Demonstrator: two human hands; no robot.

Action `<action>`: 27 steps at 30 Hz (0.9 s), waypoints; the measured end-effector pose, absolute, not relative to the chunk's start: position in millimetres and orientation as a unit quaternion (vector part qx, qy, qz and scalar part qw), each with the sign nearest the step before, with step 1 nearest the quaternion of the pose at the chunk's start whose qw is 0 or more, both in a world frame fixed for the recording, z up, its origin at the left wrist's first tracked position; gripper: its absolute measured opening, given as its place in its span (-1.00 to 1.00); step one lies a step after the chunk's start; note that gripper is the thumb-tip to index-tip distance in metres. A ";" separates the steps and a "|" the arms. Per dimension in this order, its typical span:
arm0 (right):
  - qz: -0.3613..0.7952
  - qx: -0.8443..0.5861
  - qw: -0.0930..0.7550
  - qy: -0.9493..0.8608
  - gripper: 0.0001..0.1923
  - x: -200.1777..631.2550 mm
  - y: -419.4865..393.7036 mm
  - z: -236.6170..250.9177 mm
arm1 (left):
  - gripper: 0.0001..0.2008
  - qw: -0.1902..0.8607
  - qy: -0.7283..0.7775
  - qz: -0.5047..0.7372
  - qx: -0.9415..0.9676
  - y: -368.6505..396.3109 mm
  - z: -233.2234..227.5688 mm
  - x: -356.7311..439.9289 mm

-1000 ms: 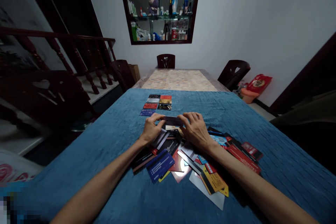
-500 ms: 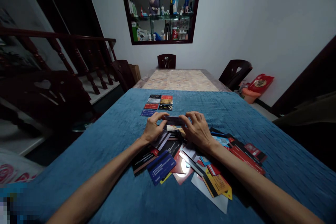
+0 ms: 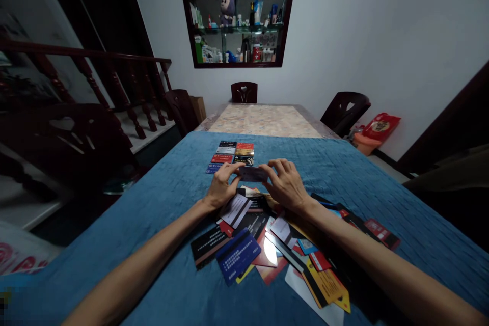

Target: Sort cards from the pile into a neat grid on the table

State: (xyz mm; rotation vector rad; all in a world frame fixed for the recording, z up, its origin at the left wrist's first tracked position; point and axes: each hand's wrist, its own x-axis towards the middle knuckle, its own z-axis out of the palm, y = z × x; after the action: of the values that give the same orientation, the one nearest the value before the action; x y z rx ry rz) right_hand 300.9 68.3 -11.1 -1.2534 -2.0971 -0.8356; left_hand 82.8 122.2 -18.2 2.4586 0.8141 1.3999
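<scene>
We are holding 1 dark card (image 3: 252,173) between both hands, just above the blue cloth (image 3: 160,204): our left hand (image 3: 220,186) is pinching its left end and our right hand (image 3: 286,185) is gripping its right end. Near us, under our wrists, a loose pile of cards (image 3: 267,244) is lying overlapped. Just beyond the held card, farther along the table, a neat grid of cards (image 3: 231,155) is lying in 2 columns.

Home dining room: long table (image 3: 263,119), chairs (image 3: 243,92), staircase (cluttered wall niche (image 3: 239,18)).
</scene>
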 end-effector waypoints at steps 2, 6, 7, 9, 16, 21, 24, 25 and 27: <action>-0.306 -0.466 0.275 -0.784 -0.69 299.9 72.0 -11.0 | -0.57 0.088 0.267 0.463 0.841 125.3 -18.9 79.9; -0.307 -0.461 0.272 -0.787 -0.68 297.4 77.3 -11.6 | -0.54 0.057 0.250 0.429 0.866 129.6 -18.3 73.2; -0.303 -0.461 0.269 -0.789 -0.67 296.7 78.3 -11.8 | -0.53 0.051 0.249 0.416 0.873 130.3 -17.8 71.5; -0.293 -0.460 0.266 -0.795 -0.64 295.3 80.2 -12.5 | -0.53 0.038 0.250 0.392 0.885 132.0 -16.9 68.5; -0.264 -0.454 0.261 -0.810 -0.58 290.7 89.9 -13.6 | -0.49 0.013 0.267 0.348 0.899 140.4 -16.9 60.7; -0.226 -0.453 0.253 -0.825 -0.53 288.0 99.1 -12.7 | -0.43 0.017 0.258 0.347 0.902 149.4 -17.1 54.4; -0.196 -0.444 0.244 -0.840 -0.51 287.2 106.0 -12.7 | -0.44 0.012 0.253 0.338 0.906 156.0 -16.5 50.2; -0.185 -0.442 0.242 -0.844 -0.49 287.0 108.7 -12.7 | -0.44 0.011 0.254 0.333 0.908 158.2 -16.1 48.8; -0.166 -0.439 0.242 -0.849 -0.47 286.7 114.6 -12.7 | -0.45 0.008 0.259 0.324 0.910 162.5 -15.0 46.3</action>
State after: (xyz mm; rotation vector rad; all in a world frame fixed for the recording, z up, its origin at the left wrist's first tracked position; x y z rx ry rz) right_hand 286.7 114.6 -12.7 -1.2003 -2.3221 -0.4541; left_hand 46.3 162.5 -15.0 2.8424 0.8103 1.0138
